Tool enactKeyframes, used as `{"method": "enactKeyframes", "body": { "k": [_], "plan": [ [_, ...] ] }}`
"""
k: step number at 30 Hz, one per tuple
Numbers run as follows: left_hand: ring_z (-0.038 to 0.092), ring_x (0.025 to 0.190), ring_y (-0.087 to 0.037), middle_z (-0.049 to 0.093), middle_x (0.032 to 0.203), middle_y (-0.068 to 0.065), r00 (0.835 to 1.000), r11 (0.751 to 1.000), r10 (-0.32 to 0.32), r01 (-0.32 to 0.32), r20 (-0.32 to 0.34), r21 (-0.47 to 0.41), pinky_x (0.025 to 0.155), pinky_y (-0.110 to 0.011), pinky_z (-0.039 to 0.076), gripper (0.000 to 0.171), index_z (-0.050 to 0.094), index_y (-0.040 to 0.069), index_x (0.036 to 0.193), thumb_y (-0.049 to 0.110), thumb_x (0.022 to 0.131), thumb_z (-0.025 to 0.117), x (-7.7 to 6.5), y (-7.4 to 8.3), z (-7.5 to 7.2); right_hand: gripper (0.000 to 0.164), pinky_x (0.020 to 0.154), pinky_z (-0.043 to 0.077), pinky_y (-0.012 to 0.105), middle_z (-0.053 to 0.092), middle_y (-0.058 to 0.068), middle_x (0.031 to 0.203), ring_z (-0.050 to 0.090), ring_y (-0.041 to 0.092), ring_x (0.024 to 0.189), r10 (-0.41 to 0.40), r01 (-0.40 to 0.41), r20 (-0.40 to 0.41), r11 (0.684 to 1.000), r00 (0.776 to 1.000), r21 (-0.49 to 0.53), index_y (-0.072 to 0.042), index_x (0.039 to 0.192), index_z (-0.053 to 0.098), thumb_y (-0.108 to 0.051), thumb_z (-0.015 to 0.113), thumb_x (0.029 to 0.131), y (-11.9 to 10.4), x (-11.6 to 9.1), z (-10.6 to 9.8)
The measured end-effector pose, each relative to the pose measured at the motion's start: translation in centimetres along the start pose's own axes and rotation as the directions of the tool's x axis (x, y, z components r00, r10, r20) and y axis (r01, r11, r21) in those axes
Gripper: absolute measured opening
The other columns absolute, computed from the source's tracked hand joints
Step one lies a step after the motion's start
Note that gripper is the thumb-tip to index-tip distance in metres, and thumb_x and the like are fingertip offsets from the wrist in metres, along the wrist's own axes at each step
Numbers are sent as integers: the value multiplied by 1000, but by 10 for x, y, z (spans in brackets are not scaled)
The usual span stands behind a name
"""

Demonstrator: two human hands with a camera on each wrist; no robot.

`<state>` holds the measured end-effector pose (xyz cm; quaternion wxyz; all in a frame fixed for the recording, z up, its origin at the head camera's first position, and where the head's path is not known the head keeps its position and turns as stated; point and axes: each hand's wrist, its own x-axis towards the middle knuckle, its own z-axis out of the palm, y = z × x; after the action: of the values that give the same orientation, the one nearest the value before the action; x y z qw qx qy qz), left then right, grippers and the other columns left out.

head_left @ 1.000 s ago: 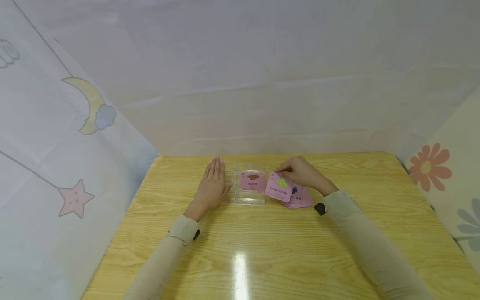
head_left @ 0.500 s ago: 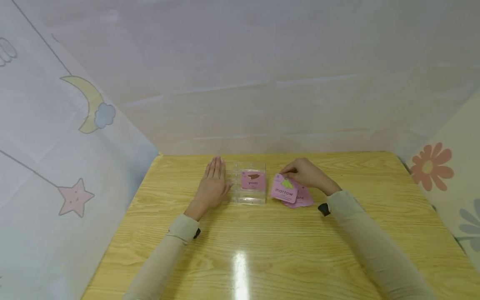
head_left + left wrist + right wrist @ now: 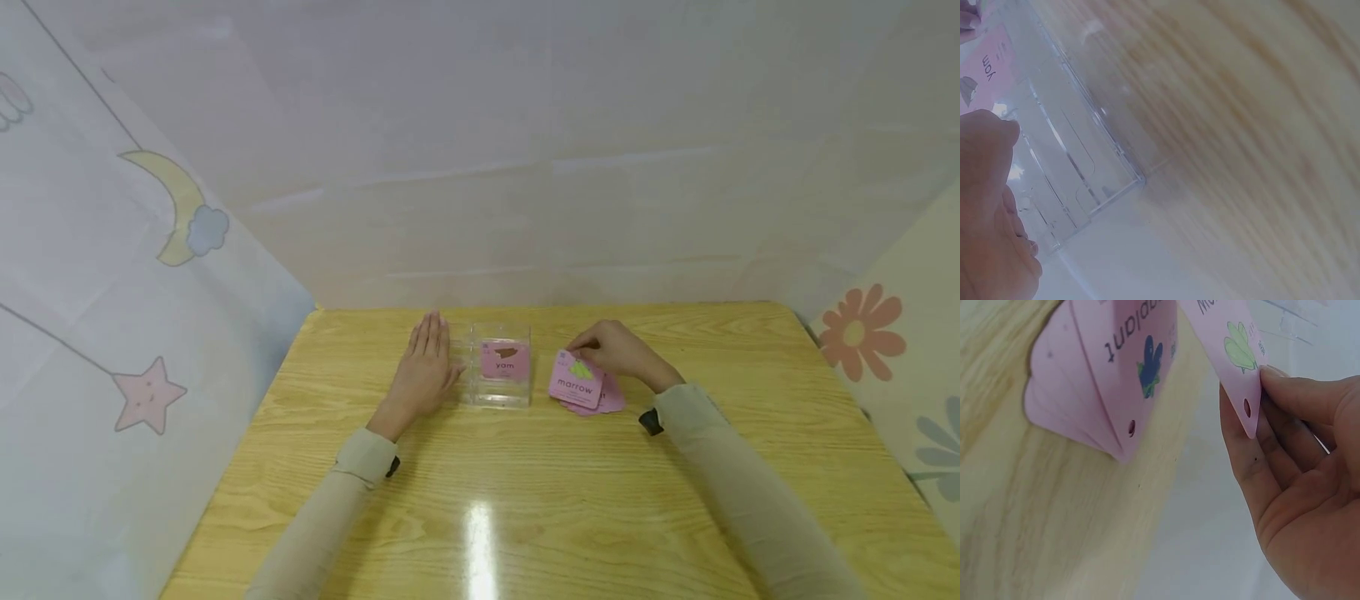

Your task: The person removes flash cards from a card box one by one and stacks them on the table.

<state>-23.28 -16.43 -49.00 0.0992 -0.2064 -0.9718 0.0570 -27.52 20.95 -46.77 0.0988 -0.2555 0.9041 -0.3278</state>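
My right hand (image 3: 618, 347) pinches a pink flash card (image 3: 575, 385) by its top right corner, between thumb and fingers. The card reads "marrow" and has a green drawing. Beneath it in the head view lie several fanned pink cards (image 3: 612, 395), the top one reading "eggplant" beside a purple drawing (image 3: 1149, 367) in the right wrist view. My left hand (image 3: 424, 372) lies with straight fingers over the left part of a clear plastic case (image 3: 501, 402). A pink "yam" card (image 3: 506, 365) sits in the case's right half.
The wooden table (image 3: 465, 467) reaches back to a pale cloth wall (image 3: 525, 208). Side cloths carry a printed moon, a star (image 3: 150, 396) and a flower (image 3: 861, 332). A dark wrist strap piece (image 3: 651, 422) shows below the right cuff.
My right hand has moved a little to the right with the "marrow" card, which now covers more of the fanned cards. My left hand and the case have stayed in place.
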Motion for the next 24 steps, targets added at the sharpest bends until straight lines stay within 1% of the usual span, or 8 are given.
{"method": "enactKeyframes", "body": {
  "k": [7, 11, 14, 18, 21, 24],
  "plan": [
    [11, 165, -44, 12, 173, -33, 1000, 999, -9, 9, 1, -51, 136, -52, 13, 78, 12, -12, 164, 42, 114, 37, -1, 1, -2, 23, 78, 58, 30, 78, 22, 120, 75, 31, 105, -12, 12, -21, 1000, 1000, -4, -3, 116, 81, -4, 63, 101, 8, -2, 2],
    [12, 164, -44, 12, 173, -33, 1000, 998, -13, 13, -1, -66, 136, -52, 13, 76, 12, -11, 164, 42, 115, 35, -1, 0, -2, 23, 71, 54, 26, 77, 23, 120, 73, 25, 94, -12, 12, -14, 1000, 1000, 11, -1, 116, 80, -3, 63, 101, 13, -3, 3],
    [13, 164, -44, 12, 173, -33, 1000, 997, -9, 9, -2, -72, 136, -52, 13, 76, 11, -11, 164, 42, 115, 34, -2, 0, -1, 24, 69, 49, 24, 77, 23, 120, 68, 20, 90, -2, 2, -11, 1000, 1000, 17, -1, 117, 80, -2, 62, 101, 16, -3, 3],
    [12, 165, -44, 9, 173, -32, 1000, 997, -4, 4, 6, -72, 136, -52, 12, 77, 9, -11, 164, 43, 115, 32, -2, 0, -1, 25, 71, 51, 25, 77, 22, 121, 70, 20, 94, -6, 6, -9, 1000, 1000, 10, -1, 118, 80, -2, 62, 101, 20, -4, 4],
    [10, 165, -44, 10, 173, -33, 1000, 997, -2, 1, -3, -75, 136, -53, 13, 77, 9, -11, 164, 43, 115, 32, -2, 0, -1, 25, 72, 52, 26, 77, 23, 120, 72, 23, 98, -10, 10, -10, 1000, 1000, 12, -1, 117, 80, -2, 62, 101, 22, -3, 4],
    [8, 165, -43, 10, 173, -33, 1000, 997, -1, 0, -10, -76, 136, -52, 12, 77, 10, -12, 164, 43, 115, 32, -2, 0, 0, 24, 71, 51, 25, 77, 22, 121, 71, 22, 97, 3, -3, -7, 1000, 1000, 15, -2, 116, 81, -2, 62, 101, 24, -3, 5]
  ]
}}
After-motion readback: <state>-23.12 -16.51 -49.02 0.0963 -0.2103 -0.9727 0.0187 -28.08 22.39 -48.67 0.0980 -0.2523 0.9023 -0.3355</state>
